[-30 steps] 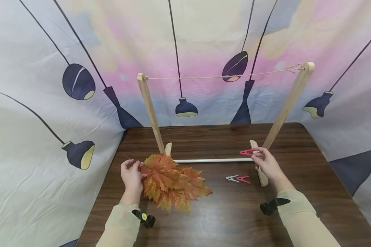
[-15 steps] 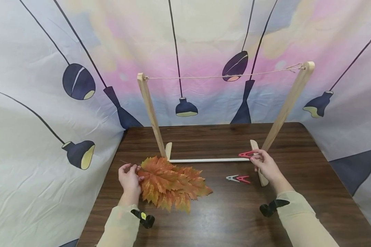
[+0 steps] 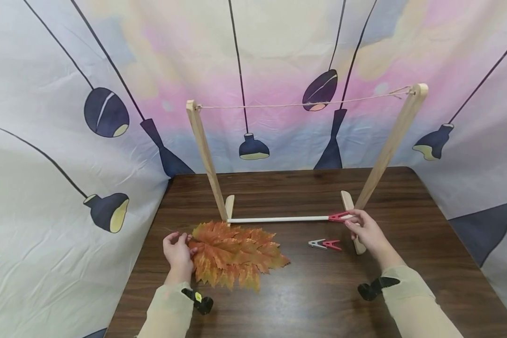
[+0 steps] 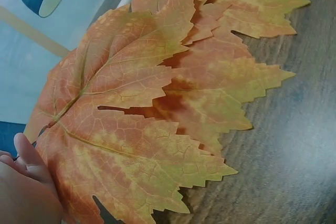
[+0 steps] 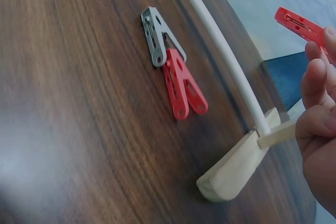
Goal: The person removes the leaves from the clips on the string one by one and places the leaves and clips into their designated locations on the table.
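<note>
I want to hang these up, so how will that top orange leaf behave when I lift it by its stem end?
The top leaf looks thin and flat, so it is probably very light and floppy. Its lobes overlap the other leaves, so it may drag them along. The left hand touches the stem end, a small hold from which the blade would likely droop.

Bare dark wooden table (image 3: 321,291) near the sleeves. Obstacles: wooden two-post frame (image 3: 203,150), its white base rod (image 3: 279,219), taut string (image 3: 300,104), orange leaf pile (image 3: 232,253), grey and red clothespins (image 3: 325,244).
</note>
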A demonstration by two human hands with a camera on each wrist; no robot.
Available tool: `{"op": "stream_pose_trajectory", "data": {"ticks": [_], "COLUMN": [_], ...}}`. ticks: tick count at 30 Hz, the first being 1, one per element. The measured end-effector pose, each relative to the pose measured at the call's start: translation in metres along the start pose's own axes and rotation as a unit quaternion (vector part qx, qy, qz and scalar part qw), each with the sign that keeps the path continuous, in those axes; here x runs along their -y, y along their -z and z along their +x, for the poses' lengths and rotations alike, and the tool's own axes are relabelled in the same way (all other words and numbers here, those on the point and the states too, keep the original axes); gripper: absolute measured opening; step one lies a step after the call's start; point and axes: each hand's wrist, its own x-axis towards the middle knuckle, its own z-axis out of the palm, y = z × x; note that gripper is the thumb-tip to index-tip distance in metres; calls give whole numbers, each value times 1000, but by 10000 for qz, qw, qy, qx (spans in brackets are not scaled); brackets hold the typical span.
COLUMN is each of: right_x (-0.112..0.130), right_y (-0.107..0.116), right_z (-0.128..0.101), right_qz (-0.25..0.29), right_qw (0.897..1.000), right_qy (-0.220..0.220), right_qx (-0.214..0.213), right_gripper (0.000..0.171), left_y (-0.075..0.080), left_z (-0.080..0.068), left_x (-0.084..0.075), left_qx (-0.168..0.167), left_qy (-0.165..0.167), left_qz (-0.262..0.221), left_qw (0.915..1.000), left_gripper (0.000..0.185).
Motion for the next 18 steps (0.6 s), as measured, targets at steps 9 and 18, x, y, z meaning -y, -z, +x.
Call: {"op": "stream_pose_trajectory", "data": {"ticks": [9,18], "right_x": [-11,-14], "right_y": [4,3], "right_z": [-5,-6], "right_qz": [78,-12], "right_qw": [9999,9998], "right_qy": [-75,-162], "right_qx": [8,71], "right_gripper": [48,50], "left_y": [5,8], "left_z": [3,6], "left_x": [8,17], "left_qx": [-72,-84], "left_qy": [-8,-169], "left_qz": [132,358], "left_qw": [9999,9992], "left_gripper": [23,19]}}
